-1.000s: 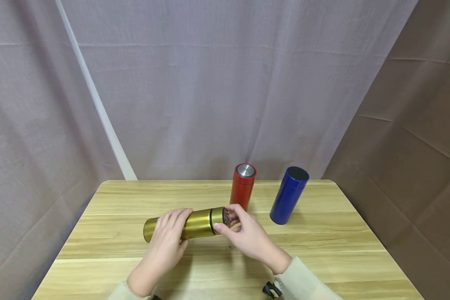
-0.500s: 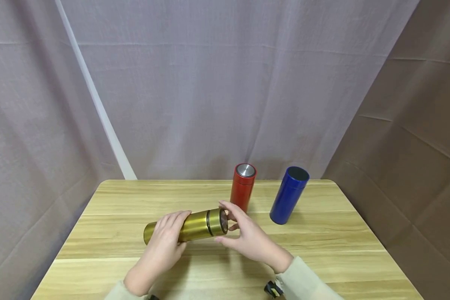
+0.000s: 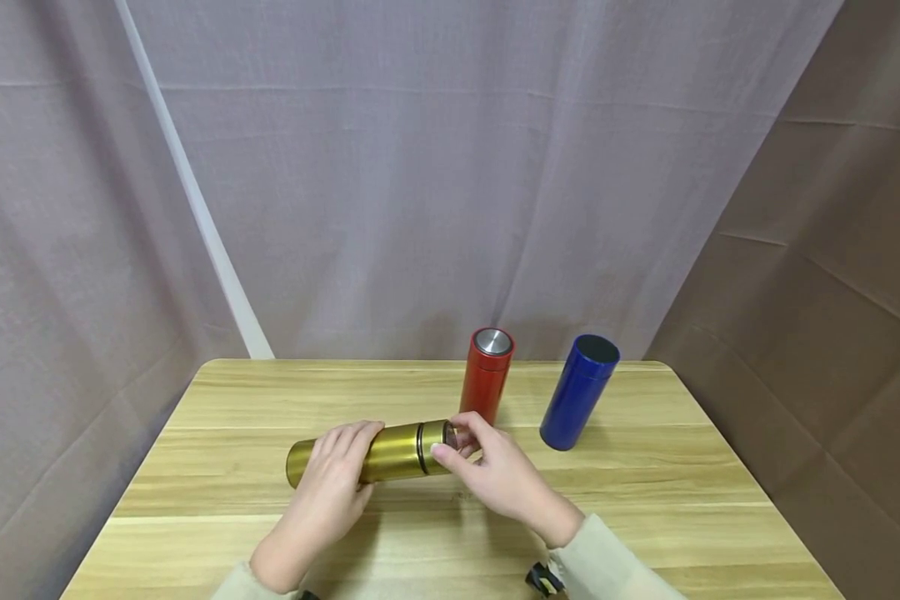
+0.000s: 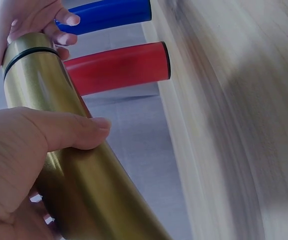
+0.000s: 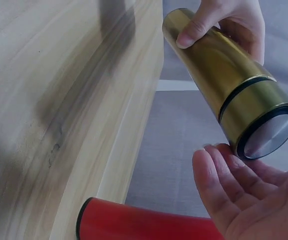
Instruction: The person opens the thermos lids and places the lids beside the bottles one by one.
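Note:
My left hand (image 3: 333, 479) grips a gold vacuum flask (image 3: 396, 454) round its body, thumb along the near side. The flask lies sideways over the table, its lidded end pointing right. At that end my right hand (image 3: 502, 475) has thumb and fingers at the rim of the gold lid (image 5: 261, 117), pinching it. A dark ring separates lid from body, and the lid's top is a silver disc, plain in the right wrist view. Some right fingers (image 5: 218, 180) stick out past the lid, spread from it. The left palm hides part of the flask's body.
Just behind the right hand stands a red flask (image 3: 485, 379) with a silver top. To its right is a blue flask (image 3: 579, 396) with a dark top. Both stand upright on the wooden table (image 3: 270, 396). Grey curtains (image 3: 360, 208) hang behind the table.
Half a second ago the right hand's thumb and fingers were spread off the lid; now they are back on its rim, much as a second ago. The left hand keeps its hold.

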The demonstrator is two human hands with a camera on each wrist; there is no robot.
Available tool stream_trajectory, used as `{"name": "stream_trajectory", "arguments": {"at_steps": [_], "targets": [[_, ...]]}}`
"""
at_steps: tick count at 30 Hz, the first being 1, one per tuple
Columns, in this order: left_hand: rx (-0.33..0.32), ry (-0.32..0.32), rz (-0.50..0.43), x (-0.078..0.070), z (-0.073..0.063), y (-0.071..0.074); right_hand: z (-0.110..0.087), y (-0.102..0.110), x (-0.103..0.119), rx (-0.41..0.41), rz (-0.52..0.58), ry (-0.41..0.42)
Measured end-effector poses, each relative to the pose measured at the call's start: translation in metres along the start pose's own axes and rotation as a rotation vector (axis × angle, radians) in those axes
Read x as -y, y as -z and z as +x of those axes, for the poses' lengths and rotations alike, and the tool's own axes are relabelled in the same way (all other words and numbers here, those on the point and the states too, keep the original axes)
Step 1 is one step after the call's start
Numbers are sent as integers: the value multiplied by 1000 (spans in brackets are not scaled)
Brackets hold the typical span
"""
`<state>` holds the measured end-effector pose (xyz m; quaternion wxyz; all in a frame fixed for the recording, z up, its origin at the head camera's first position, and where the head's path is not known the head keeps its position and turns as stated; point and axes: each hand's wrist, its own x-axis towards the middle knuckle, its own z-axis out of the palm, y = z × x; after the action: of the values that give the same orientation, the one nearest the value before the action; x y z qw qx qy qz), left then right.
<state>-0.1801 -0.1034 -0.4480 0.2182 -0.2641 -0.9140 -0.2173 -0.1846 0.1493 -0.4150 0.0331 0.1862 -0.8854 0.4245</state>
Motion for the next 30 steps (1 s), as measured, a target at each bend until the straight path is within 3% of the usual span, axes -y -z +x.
{"name": "stream_trajectory", "arguments": {"at_steps": [6, 11, 14, 20, 24, 30], "targets": [[0, -1, -1, 0, -1, -1, -1, 0, -2, 37, 55, 68], [5, 6, -6, 1, -1, -1, -2, 2, -4, 54, 44, 177], [9, 9, -8, 1, -1, -2, -3, 3, -4, 61, 40, 196], [-2, 5, -5, -1, -1, -2, -4, 3, -3, 44, 54, 94], [-33, -37, 28, -3, 0, -2, -4, 4, -3, 12, 18, 11], [-52, -81, 56, -5, 1, -2, -6, 5, -4, 21, -37, 12]]}}
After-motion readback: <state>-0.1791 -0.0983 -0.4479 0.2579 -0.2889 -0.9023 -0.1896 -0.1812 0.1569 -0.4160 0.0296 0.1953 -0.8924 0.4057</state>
